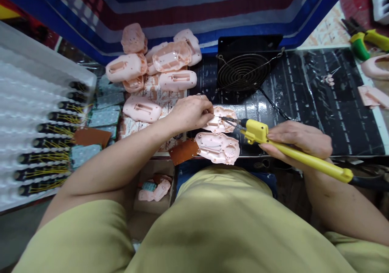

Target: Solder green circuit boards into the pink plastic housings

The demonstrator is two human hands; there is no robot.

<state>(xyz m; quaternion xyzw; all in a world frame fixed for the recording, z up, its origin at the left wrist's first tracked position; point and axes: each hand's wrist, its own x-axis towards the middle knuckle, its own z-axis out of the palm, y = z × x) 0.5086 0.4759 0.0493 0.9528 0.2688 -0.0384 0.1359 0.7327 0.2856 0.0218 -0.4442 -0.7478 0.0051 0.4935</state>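
My right hand is wrapped round a yellow soldering gun. Its dark tip reaches over the upper pink plastic shell half, which lies with its inside facing up. At that shell's left end, my left hand has its fingers pinched together; what they hold is too small to make out. Just below, nearer my body, lies a second pink shell half, also inside up, with thin wires across it. A brown circuit board touches its left side and overhangs the table's front edge.
Several pink shells are heaped at the back left. A black fan stands behind my hands. White foam at left holds rows of wired black parts. Green-yellow pliers lie at far right. A box sits below the edge.
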